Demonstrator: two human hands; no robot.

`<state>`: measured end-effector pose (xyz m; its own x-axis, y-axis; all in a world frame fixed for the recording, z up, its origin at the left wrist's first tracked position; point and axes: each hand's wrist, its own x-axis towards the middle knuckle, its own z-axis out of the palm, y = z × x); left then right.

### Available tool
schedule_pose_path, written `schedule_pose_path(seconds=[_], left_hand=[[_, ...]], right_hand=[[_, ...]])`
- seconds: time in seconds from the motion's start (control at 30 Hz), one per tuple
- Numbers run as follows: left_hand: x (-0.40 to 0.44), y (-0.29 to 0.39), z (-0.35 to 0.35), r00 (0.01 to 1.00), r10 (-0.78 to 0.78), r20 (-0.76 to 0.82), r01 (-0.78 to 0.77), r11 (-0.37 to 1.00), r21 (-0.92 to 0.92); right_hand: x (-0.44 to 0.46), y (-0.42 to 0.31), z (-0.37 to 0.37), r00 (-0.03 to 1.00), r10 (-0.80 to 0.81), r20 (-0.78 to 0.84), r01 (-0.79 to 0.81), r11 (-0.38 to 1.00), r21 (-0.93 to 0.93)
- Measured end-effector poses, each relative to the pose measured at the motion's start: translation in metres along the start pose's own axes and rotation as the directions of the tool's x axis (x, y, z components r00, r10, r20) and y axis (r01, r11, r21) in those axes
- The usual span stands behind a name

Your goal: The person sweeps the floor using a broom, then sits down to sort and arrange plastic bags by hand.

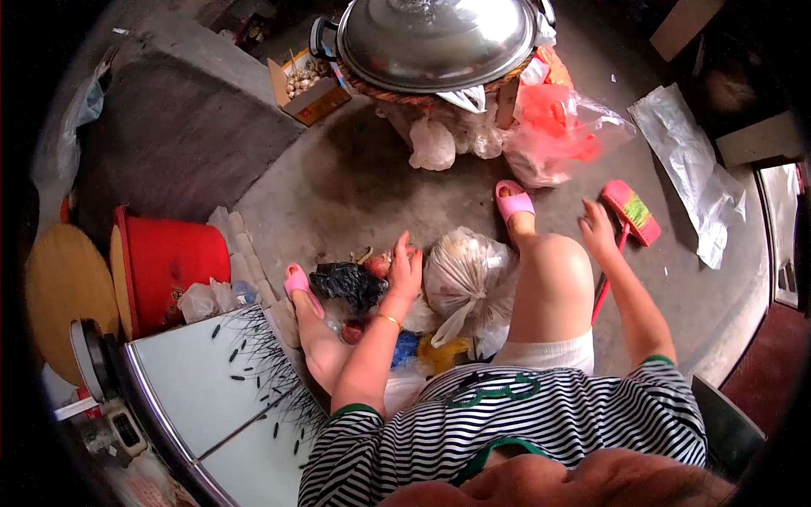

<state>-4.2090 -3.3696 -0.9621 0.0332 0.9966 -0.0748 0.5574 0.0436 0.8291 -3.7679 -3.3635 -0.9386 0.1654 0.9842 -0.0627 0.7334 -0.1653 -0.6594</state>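
Note:
My left hand (405, 269) is open with its fingers stretched out, above a crumpled black plastic bag (348, 286) and a reddish round thing (378, 266) that I cannot name for sure. Right of this hand lies a full, knotted translucent plastic bag (471, 275) between my legs. My right hand (597, 230) is raised beside my right knee, fingers apart and holding nothing visible. Nearest to it is a pink and green broom (631, 213), its red handle running down behind my forearm. Blue plastic (405, 348) and yellow plastic (445, 353) lie close to my lap.
A large lidded metal pan (435, 42) stands ahead, with plastic bags (557, 127) under and beside it. A cardboard box (311, 84) holds garlic-like bulbs. To the left are a red bucket (177, 270) and a white-topped cabinet (190, 380). A silvery sheet (688, 165) lies at right.

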Motion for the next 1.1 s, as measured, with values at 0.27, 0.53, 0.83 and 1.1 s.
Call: schedule_pose_path(seconds=[0.27, 0.53, 0.83, 1.1], left_hand=[[0.147, 0.048, 0.001, 0.983, 0.179, -0.037, -0.178, 0.983, 0.034], [0.236, 0.037, 0.047, 0.896, 0.443, 0.036, -0.429, 0.842, 0.327], [0.26, 0.026, 0.075, 0.934, 0.352, 0.066, -0.352, 0.867, 0.354], [0.266, 0.054, 0.073, 0.959, 0.282, 0.03, -0.279, 0.918, 0.282]], right_hand=[[0.184, -0.157, 0.099, 0.732, -0.658, 0.177, 0.673, 0.659, -0.336], [0.225, -0.137, 0.172, 0.712, -0.702, 0.015, 0.665, 0.667, -0.336], [0.294, -0.088, 0.225, 0.745, -0.667, 0.031, 0.646, 0.708, -0.284], [0.352, -0.109, 0.233, 0.925, -0.296, 0.238, 0.372, 0.831, -0.414]])
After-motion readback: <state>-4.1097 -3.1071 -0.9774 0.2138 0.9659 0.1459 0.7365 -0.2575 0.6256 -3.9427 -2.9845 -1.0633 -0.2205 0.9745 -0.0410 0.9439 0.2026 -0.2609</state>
